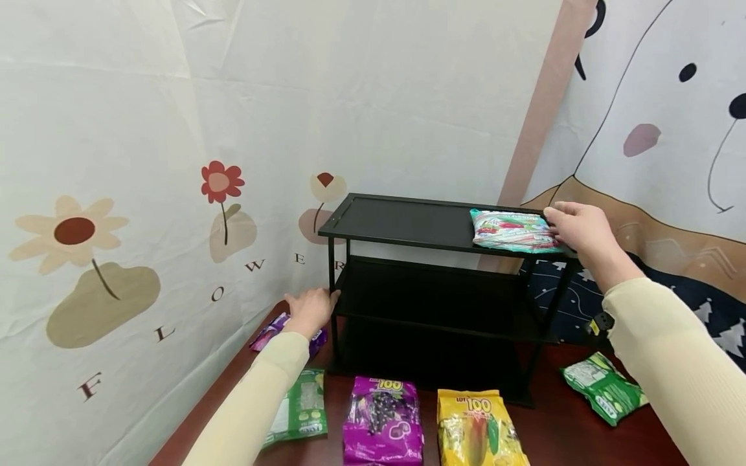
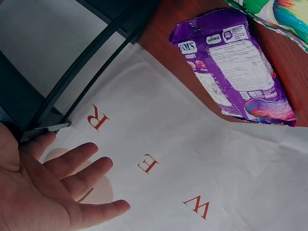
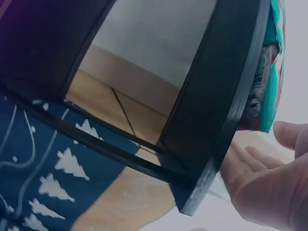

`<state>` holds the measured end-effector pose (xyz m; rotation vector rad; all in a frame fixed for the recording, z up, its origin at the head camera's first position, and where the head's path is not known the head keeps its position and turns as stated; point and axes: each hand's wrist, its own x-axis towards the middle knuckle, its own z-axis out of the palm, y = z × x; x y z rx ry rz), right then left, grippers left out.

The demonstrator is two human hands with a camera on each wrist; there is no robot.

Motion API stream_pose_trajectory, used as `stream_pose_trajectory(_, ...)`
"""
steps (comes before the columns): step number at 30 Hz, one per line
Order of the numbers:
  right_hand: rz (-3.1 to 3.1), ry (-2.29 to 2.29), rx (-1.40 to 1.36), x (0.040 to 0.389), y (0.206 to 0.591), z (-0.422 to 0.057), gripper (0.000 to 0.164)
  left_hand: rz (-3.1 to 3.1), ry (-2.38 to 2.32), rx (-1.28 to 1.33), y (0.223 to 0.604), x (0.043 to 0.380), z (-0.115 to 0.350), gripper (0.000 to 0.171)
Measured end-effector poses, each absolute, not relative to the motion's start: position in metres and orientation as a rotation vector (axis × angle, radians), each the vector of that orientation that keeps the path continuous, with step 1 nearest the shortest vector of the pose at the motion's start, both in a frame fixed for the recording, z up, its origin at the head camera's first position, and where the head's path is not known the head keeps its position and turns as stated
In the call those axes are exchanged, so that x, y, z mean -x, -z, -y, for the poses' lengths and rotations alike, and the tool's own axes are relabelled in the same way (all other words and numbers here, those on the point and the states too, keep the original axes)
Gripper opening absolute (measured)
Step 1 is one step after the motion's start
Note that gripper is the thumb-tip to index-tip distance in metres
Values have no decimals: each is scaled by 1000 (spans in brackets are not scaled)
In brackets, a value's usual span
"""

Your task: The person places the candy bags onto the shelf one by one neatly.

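Note:
A black three-tier shelf rack [image 1: 408,223] stands on the table. On the right end of its top tier lies a teal and white candy bag [image 1: 513,232]. My right hand [image 1: 583,236] is at that bag's right end. In the right wrist view the right thumb [image 3: 288,134] is near the bag's edge, with the fingers beside the rack's end. My left hand [image 1: 311,310] is at the rack's left post near the middle tier. The left wrist view shows its fingers spread, with the index finger [image 2: 43,144] right at the frame.
In front of the rack lie a purple bag [image 1: 383,421], a yellow bag [image 1: 479,427] and a green bag [image 1: 305,404]. Another green bag [image 1: 604,388] is at the right. A second purple bag [image 2: 240,67] lies by the left wall cloth [image 1: 146,162].

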<state>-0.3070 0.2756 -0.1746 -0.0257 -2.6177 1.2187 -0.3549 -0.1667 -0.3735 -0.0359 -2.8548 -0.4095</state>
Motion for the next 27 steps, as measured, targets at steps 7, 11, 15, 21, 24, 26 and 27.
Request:
stream_pose_trajectory(7,2590,-546,-274,288,188,-252,60,2855,420,28,374,355,167,48)
stream_pose_trajectory(11,2410,-232,-438,280,207,-239,45,2851,434,40,375,355,168,47)
stream_pose_trajectory(15,2139,38,-543,278,228,-233,38,2845,441,46,375,355,168,46)
stream_pose_trajectory(21,1954,141,-545,281,251,-232,33,2839,428,42,377,357,167,47)
stream_pose_trajectory(24,1965,137,-545,283,256,-233,34,2839,423,36,377,357,167,47)
stream_pose_trajectory(26,1976,131,-549,284,258,-234,34,2838,422,38,377,358,167,47)
stream_pose_trajectory(27,1982,129,-552,285,258,-234,34,2838,422,38,377,358,167,47)
